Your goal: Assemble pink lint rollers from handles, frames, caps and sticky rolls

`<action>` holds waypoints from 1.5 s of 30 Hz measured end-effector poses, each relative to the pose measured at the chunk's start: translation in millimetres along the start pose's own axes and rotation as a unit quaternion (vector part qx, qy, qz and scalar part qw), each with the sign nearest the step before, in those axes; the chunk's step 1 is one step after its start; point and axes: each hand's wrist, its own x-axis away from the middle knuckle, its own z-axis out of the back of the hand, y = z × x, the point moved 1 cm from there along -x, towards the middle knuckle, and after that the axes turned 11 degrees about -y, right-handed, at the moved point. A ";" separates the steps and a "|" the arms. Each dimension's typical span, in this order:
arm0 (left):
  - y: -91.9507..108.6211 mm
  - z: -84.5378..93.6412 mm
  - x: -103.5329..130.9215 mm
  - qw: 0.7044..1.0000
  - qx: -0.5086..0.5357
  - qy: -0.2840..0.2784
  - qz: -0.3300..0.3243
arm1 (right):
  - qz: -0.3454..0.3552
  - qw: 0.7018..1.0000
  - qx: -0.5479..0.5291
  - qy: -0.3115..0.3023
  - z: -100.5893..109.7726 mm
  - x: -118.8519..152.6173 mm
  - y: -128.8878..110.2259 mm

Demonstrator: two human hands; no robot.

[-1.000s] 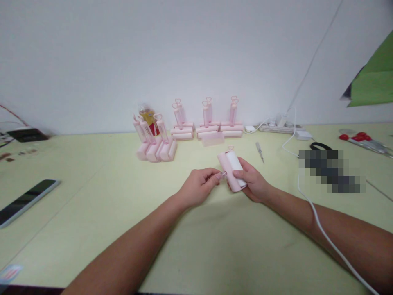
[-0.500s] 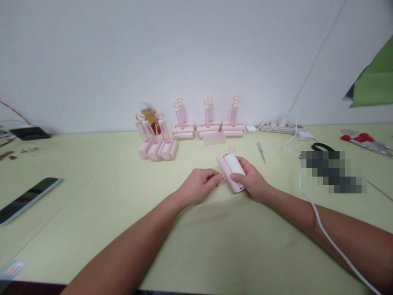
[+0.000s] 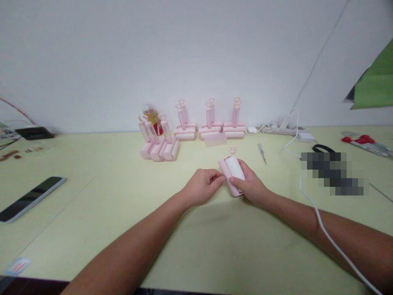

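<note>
My right hand is closed around a pink lint roller head with a white roll in it, held tilted above the table. My right thumb presses on its near side. My left hand is closed in a pinch at the roller head's left side, fingertips against or very close to the pink shell; what they pinch is hidden. Just behind the roller head lies a small pink heart-shaped piece. Further right on the table is a small screwdriver with a pale handle.
Several pink lint rollers with heart-topped clear handles stand toward the wall, with a translucent pink piece in front. A phone lies left. A power strip sits behind; a white cable crosses my right forearm.
The roller head has come slightly down and nearer to me, away from the heart-shaped piece. My left fingertips have closed in on its side; the clear bit seen there before is now hidden.
</note>
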 end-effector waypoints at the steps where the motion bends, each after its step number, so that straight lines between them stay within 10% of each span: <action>1: -0.1 -0.3 -1.0 1.000 0.005 0.003 0.001 | -0.012 1.000 -0.018 -0.004 -1.0 0.0 -0.7; 10: -9.6 35.0 -34.7 0.953 0.279 -0.111 0.048 | -0.095 0.970 -0.226 -0.012 15.4 -17.6 3.6; 13: -29.2 43.7 -66.2 0.988 0.149 0.035 0.030 | -0.086 0.954 -0.284 0.050 38.6 -28.1 13.2; 23: -29.3 4.6 -147.4 0.995 0.040 0.092 0.017 | -0.066 0.924 -0.351 0.134 73.9 -43.0 29.0; 33: -42.2 23.2 -55.7 0.976 0.123 0.150 0.095 | -0.031 0.962 -0.250 0.107 52.3 -33.8 21.0; 38: -33.2 28.2 10.2 0.926 0.355 0.115 0.061 | -0.050 0.970 -0.225 0.082 24.3 -17.7 7.4; 45: -28.4 25.6 21.0 0.947 0.289 0.133 0.043 | -0.050 0.975 -0.199 0.081 17.3 -10.2 1.0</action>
